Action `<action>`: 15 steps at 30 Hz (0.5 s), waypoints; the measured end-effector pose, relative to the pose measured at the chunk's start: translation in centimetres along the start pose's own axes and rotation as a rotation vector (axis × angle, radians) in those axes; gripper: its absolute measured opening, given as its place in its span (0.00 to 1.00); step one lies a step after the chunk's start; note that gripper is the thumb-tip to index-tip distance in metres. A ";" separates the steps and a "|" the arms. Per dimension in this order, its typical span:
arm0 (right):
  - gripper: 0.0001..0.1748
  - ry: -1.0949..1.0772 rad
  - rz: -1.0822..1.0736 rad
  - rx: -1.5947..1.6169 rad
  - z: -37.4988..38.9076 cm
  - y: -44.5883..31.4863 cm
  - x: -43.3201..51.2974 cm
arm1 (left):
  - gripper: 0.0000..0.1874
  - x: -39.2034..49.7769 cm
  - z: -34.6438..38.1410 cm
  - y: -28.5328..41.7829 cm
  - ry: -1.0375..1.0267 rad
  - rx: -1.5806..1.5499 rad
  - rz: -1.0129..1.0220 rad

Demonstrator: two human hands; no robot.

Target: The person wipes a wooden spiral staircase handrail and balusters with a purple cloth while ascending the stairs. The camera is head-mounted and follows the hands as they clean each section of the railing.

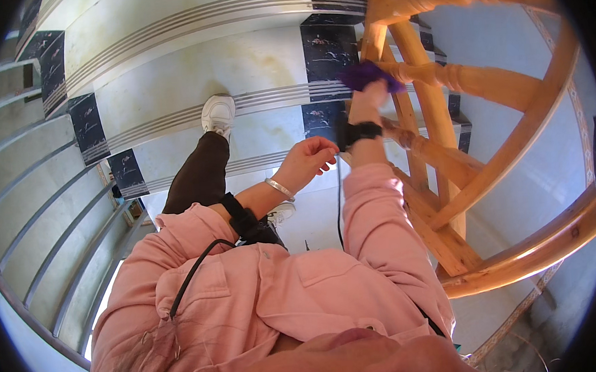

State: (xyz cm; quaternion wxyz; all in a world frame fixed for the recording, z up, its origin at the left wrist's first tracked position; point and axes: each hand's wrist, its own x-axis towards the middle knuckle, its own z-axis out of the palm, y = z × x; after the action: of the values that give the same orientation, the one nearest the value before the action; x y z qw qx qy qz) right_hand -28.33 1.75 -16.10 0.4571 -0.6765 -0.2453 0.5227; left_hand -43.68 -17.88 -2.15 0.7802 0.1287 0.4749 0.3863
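My right hand (pixel 374 93) grips a crumpled purple cloth (pixel 365 75), which rests against the wooden post and one turned wooden baluster (pixel 434 73) of the stair railing. Motion blurs the hand and cloth. Around the right wrist sits a black strap with a small device (pixel 360 132). A thin black cable (pixel 339 204) hangs down from beside it. My left hand (pixel 309 158), below a silver bangle (pixel 279 188), has thumb and forefinger pinched on the top of this cable, close to the right wrist. Another black strapped device (pixel 241 217) is on the left forearm.
Pale stair treads (pixel 193 64) with dark marbled ends and grooved nosings rise ahead. My white shoe (pixel 219 113) is on one step. The curved wooden handrail (pixel 527 246) bounds the right side; a metal bar railing (pixel 49 221) runs along the left.
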 end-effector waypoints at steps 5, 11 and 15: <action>0.18 -0.483 0.102 0.287 9.9 1.6 -3.0 | 0.06 0.7 0.4 0.0 0.123 -0.036 0.101; 0.18 -0.432 0.149 0.502 -0.3 -1.8 -0.3 | 0.05 0.5 0.0 1.0 0.301 -0.163 0.228; 0.19 -0.082 0.071 0.378 -4.6 2.0 -0.3 | 0.05 0.4 0.8 1.2 0.297 -0.155 0.157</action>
State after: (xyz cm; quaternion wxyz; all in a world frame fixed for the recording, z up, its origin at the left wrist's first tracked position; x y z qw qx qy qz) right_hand -24.45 -1.11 -17.48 0.5468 -0.5650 -0.1373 0.6024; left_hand -43.48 -16.64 -1.30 0.6767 0.0465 0.5421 0.4960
